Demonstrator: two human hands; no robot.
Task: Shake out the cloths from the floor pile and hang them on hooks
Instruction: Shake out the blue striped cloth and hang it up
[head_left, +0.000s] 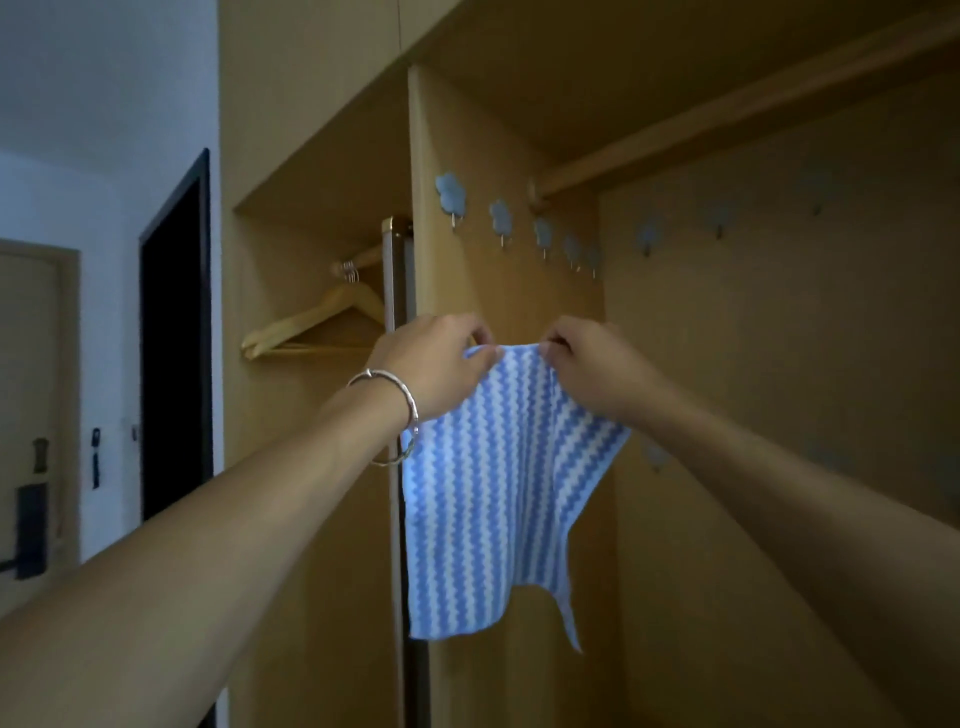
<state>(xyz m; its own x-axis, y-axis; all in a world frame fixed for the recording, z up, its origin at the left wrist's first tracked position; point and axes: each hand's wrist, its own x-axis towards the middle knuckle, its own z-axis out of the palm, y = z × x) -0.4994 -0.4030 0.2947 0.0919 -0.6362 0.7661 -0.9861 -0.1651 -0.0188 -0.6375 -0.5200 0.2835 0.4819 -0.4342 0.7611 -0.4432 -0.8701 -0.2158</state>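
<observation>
A blue-and-white striped cloth (491, 499) hangs down in front of the open wardrobe. My left hand (436, 364) pinches its top edge on the left, and my right hand (587, 364) pinches the same edge a little to the right. Both hands are raised below a row of several flower-shaped metal hooks (501, 218) stuck on the wardrobe's inner side panel. More hooks (719, 218) sit on the back panel, and one hook (655, 457) shows lower, beside the cloth. All hooks in view are bare. The floor pile is out of view.
A wooden rail (675, 135) crosses the top of the compartment. Wooden hangers (317, 325) hang in the left compartment. A dark doorway (174, 332) and a door with a lock (31, 525) lie to the left.
</observation>
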